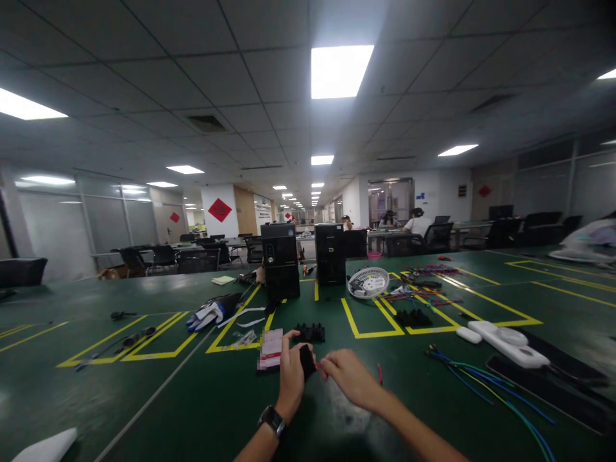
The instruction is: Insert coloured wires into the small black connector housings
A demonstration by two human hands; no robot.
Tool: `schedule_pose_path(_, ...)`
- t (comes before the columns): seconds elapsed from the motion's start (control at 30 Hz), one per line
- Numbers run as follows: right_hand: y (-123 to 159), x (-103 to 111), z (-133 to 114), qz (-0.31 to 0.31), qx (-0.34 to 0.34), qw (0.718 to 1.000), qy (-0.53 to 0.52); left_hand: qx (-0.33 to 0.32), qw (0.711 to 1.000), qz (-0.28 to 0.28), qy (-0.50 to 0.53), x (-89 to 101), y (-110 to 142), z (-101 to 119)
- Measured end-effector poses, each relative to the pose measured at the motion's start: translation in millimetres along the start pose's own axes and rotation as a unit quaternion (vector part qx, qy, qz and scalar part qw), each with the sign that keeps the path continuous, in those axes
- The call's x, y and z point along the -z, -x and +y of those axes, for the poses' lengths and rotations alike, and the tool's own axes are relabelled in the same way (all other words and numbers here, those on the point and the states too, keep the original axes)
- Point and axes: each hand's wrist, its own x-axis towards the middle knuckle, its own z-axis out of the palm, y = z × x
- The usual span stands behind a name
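Observation:
My left hand [292,369], with a watch on its wrist, is closed around a black terminal block [307,361] above the green table. The fingers of my right hand [347,375] pinch a short red wire [317,366] at the block's right side; whether its end sits inside the block cannot be made out. Just beyond my left hand lies another black terminal block [312,332]. A card with a red stripe [270,351] is beside my left fingers. To the right of my right hand lies a short red wire piece [380,374].
Two black computer cases [280,260] stand ahead. A white basket [368,283] and tangled wires [428,289] lie right of them. Blue and green wires [486,378], a white power strip [507,343] and a dark phone-like slab [543,388] are at right. Gloves [212,312] lie left.

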Motion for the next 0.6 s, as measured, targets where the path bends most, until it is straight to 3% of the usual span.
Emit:
schedule_pose_path(0.1,8,-15,-1,0.056,-0.014,0.998,0.021,0.031,0.995,0.026,0.096,-9.5,-2,0)
schedule_pose_path(0.2,12,-26,-3,0.073,-0.04,0.996,0.044,0.057,0.984,0.063,0.154,-14.1,-4,-4)
schedule_pose_path(0.43,1,-3,-28,0.09,-0.047,0.994,0.049,0.023,0.988,0.071,0.136,-11.1,-8,-5)
schedule_pose_path(0.5,11,-13,-22,0.089,-0.064,0.992,0.056,0.048,0.975,0.107,0.191,-6.3,-16,4)
schedule_pose_path(0.6,29,-36,-3,0.048,-0.082,0.994,0.053,0.049,0.94,0.207,0.267,14.0,-36,29)
